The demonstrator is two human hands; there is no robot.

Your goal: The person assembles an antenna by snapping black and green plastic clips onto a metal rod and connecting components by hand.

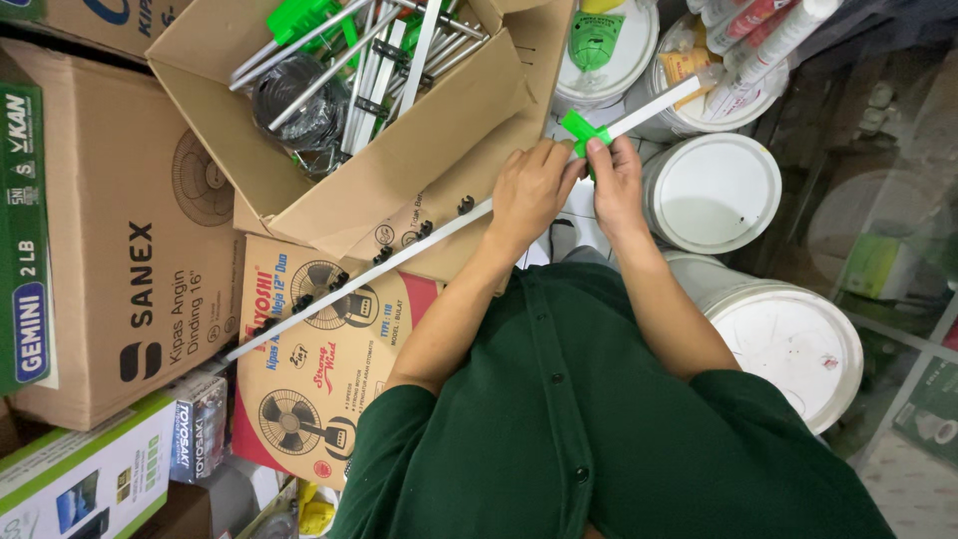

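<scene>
A long thin white bar [399, 255] runs slantwise from lower left to upper right, with small black clips along its lower half. A green plastic fitting [579, 128] sits on it near the upper end. My left hand [529, 190] grips the bar just below the fitting. My right hand [619, 185] pinches the green fitting with its fingertips. Both arms reach out from my dark green shirt [599, 419].
An open cardboard box [419, 150] holding metal rods, green parts and a black coil lies under the bar. Flat fan cartons [329, 379] and other boxes [120, 260] are stacked at the left. Several white lidded buckets [714, 190] stand at the right.
</scene>
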